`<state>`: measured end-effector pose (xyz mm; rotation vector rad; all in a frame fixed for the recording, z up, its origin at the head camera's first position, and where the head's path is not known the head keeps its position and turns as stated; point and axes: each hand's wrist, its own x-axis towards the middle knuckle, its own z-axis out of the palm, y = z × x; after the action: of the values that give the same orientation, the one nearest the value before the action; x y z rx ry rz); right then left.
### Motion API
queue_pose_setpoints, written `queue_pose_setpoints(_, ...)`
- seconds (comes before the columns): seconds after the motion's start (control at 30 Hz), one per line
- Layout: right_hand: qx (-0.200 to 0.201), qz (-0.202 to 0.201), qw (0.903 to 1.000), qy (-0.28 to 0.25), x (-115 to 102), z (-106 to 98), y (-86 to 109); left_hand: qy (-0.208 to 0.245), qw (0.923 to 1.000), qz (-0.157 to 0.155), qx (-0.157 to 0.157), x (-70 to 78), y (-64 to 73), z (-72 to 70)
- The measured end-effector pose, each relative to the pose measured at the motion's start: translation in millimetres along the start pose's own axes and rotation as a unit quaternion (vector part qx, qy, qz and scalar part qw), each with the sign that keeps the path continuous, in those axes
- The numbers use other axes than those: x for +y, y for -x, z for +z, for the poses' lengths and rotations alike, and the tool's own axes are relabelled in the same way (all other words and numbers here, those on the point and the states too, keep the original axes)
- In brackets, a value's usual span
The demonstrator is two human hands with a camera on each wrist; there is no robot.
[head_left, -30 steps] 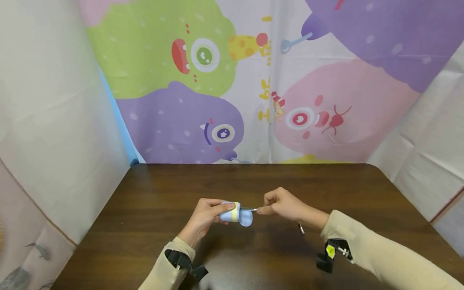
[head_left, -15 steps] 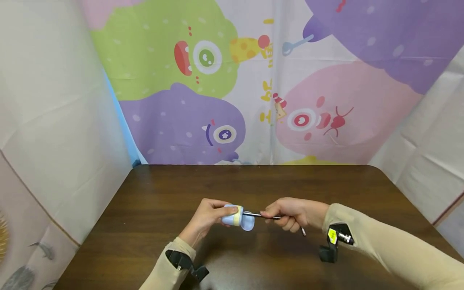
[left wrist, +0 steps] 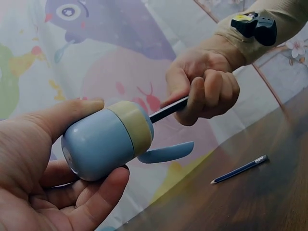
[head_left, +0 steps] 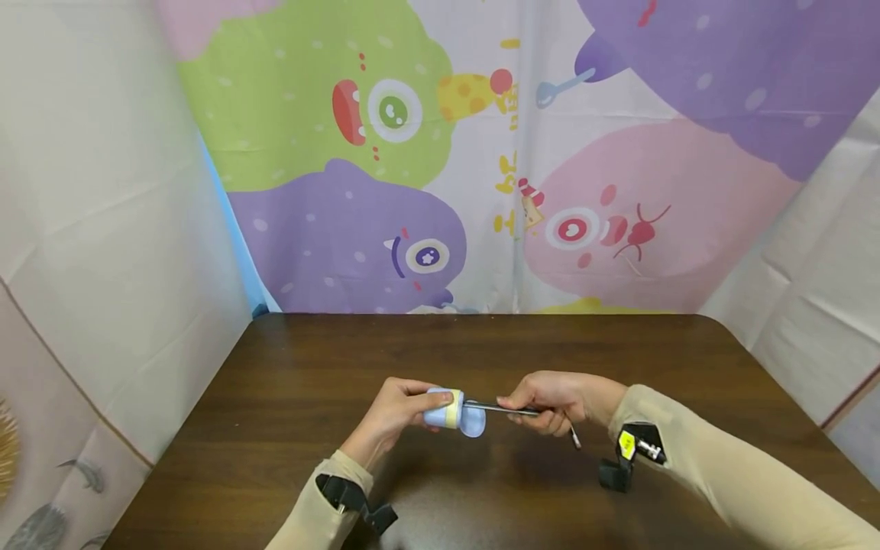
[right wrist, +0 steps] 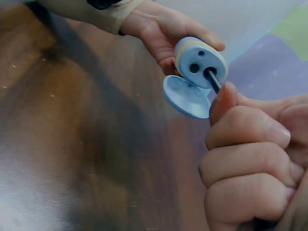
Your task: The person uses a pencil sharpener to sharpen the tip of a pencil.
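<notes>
In the head view my left hand [head_left: 386,416] holds a light blue pencil sharpener [head_left: 436,417] with a yellow band, thumb on top. Its round lid [head_left: 473,422] hangs open on the right side. My right hand [head_left: 555,399] grips a dark pencil [head_left: 485,406] with curled fingers. That pencil's end sits inside one of the holes on the sharpener's face [right wrist: 193,52], as the right wrist view shows; two other holes there have nothing in them. A second dark blue pencil [left wrist: 239,170] with a white end lies on the table, partly behind my right hand in the head view.
The dark brown wooden table [head_left: 330,344] lies under both hands. Behind it hangs a curtain [head_left: 481,252] with cartoon figures, and pale cloth stands on both sides. Each wrist wears a black camera mount [head_left: 354,500].
My right hand turned and closed its fingers farther round the pencil, first dipping, then rising slightly. More of the pencil's length shows now. My left hand and the sharpener stay nearly in place.
</notes>
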<state>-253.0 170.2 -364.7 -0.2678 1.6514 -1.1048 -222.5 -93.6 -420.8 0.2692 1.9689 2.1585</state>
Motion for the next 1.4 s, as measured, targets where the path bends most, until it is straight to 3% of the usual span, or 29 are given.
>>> queue_pose_setpoints(0.27,0.016,-0.011,0.9989,0.044,-4.3,-3.3,1.6,0.004,0.9999,0.010,-0.008,2.4,1.9,-0.3)
queue_pose_setpoints(0.37,0.056,-0.053,0.9943,0.074,-3.5,-1.6,5.2,0.010,0.9999,0.010,-0.004,2.5,1.7,-2.8)
queue_pose_setpoints(0.47,0.108,-0.106,0.9823,0.110,-0.7,0.8,12.2,0.029,0.9994,0.006,0.021,2.0,1.6,-7.5)
queue_pose_setpoints(0.57,0.131,-0.135,0.9734,0.131,3.6,1.7,18.5,0.040,0.9987,0.004,0.032,2.0,2.6,-11.3)
queue_pose_setpoints(0.73,0.118,-0.146,0.9737,0.128,9.0,0.5,20.7,0.042,0.9990,-0.003,0.013,2.1,3.2,-11.9)
queue_pose_setpoints(0.9,0.109,-0.163,0.9726,0.125,10.8,-0.5,19.8,0.056,0.9982,-0.001,0.019,3.7,2.6,-10.4)
queue_pose_setpoints(1.17,0.136,-0.212,0.9564,0.148,10.3,0.4,17.2,0.067,0.9976,-0.005,0.016,5.2,2.0,-10.1)
queue_pose_setpoints(1.4,0.161,-0.235,0.9478,0.142,9.4,-0.8,18.2,0.083,0.9965,-0.006,0.006,6.1,0.5,-12.9)
